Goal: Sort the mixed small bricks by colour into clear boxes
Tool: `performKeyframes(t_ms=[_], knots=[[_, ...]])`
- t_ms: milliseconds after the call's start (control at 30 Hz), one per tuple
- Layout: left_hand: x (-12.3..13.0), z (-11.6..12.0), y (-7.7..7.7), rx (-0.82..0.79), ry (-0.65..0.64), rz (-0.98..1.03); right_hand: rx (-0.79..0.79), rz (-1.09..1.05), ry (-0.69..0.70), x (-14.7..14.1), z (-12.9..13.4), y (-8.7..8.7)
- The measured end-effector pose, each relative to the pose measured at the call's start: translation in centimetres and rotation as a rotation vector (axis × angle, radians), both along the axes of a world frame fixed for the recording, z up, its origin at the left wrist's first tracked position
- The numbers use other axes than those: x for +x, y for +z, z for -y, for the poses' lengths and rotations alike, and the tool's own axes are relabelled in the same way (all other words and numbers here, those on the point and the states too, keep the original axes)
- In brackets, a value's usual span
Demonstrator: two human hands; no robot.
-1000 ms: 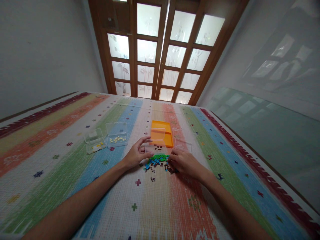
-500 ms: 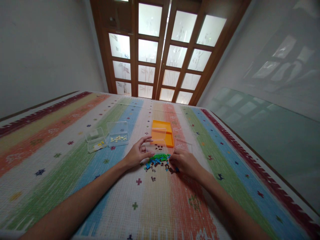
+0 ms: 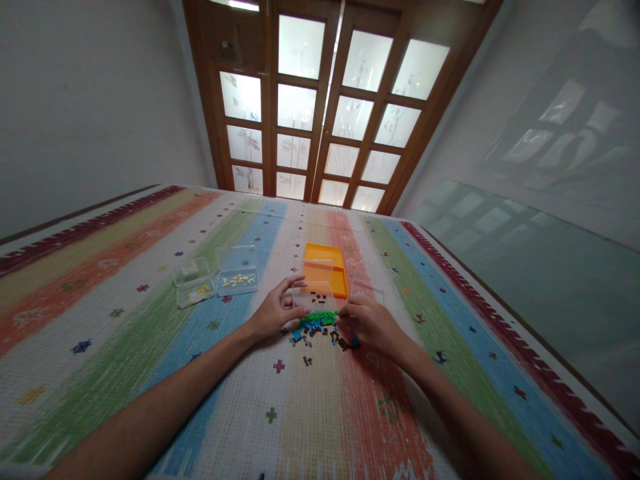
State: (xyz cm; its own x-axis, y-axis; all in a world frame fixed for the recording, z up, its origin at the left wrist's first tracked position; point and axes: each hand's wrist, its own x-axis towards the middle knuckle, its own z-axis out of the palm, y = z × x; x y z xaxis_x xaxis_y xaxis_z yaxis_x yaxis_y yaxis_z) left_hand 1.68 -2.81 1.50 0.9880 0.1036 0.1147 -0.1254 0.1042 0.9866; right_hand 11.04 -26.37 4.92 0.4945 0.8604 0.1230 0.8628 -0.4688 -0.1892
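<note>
A loose pile of small green, blue and brown bricks (image 3: pixel 320 323) lies on the striped cloth between my hands. Just behind it stands a clear plastic box (image 3: pixel 313 293) with several brown pieces in it. My left hand (image 3: pixel 278 309) is at the left side of this box, fingers apart and curved, with nothing seen in it. At the right edge of the pile, my right hand (image 3: pixel 367 321) has its fingertips pressed together; whatever they hold, if anything, is too small to make out. An orange tray (image 3: pixel 325 247) lies behind the clear box.
Two open clear boxes stand to the left, one with pale yellow pieces (image 3: pixel 237 290), the other with yellow and white pieces (image 3: pixel 196 300). A faint clear lid (image 3: pixel 367 288) lies behind my right hand. Wooden doors with glass panes rise beyond the table's far edge.
My right hand's fingers have shifted slightly at the pile's right edge, and more of the blue piece beside them shows. My left hand has stayed in place. The view has tilted slightly.
</note>
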Motion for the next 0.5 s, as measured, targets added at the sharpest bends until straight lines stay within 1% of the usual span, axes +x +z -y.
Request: performKeyframes(t_ms=[133,200,233,367,500], knots=[[0.0,-0.1,-0.1,0.019,-0.002,0.013,0.136,0.026,0.058,0.3,-1.2,2.2],[0.0,-0.1,-0.2,0.022,-0.004,0.012,0.164,0.032,0.070,0.3,-2.5,3.2],[0.0,-0.1,-0.3,0.024,-0.005,0.011,0.151,0.028,0.085,0.3,-3.2,3.5],[0.2,-0.1,-0.5,0.009,-0.014,0.022,0.079,0.004,0.119,0.4,-6.5,3.9],[0.3,-0.1,-0.7,-0.073,-0.073,0.043,0.008,0.006,0.172,0.4,-8.7,3.6]])
